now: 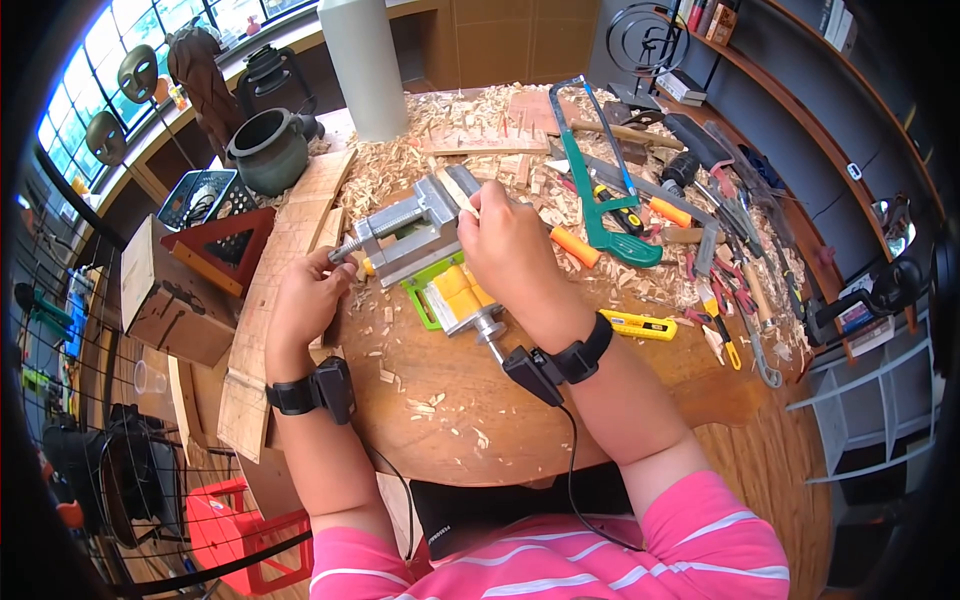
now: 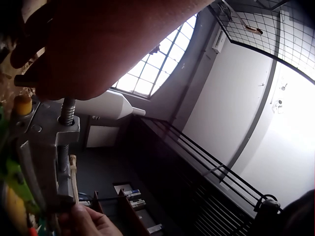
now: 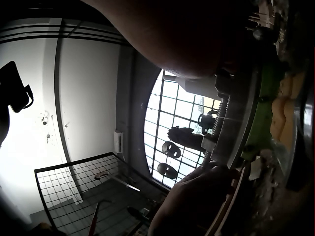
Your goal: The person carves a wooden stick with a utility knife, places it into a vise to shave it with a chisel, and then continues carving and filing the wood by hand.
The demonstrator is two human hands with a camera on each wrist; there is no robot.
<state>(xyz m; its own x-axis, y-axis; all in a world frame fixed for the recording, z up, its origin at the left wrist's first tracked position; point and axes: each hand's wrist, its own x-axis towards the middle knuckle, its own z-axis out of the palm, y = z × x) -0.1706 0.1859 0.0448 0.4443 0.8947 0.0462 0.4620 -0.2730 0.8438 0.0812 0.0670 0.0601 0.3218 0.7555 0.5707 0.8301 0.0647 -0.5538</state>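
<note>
A grey metal bench vise [image 1: 400, 232] is on the wooden table, with a green and yellow part [image 1: 455, 292] beside its near side. My left hand [image 1: 306, 298] pinches the end of the vise's screw handle [image 1: 343, 250] between thumb and fingers. At the vise's other end, my right hand [image 1: 508, 245] pinches a thin pale wooden strip [image 1: 458, 188] between its jaws. The left wrist view shows the strip [image 2: 74, 179] upright against the metal, with the right fingertips [image 2: 87, 221] at its lower end. The right wrist view is dark, with the left hand [image 3: 197, 199] at the screw.
Wood shavings [image 1: 390, 165] cover much of the table. To the right lie a green hacksaw [image 1: 590, 190], a yellow utility knife [image 1: 638, 325], an orange handle [image 1: 575, 247] and several other hand tools. A long board [image 1: 285, 290] and a cardboard box [image 1: 175, 310] are at left.
</note>
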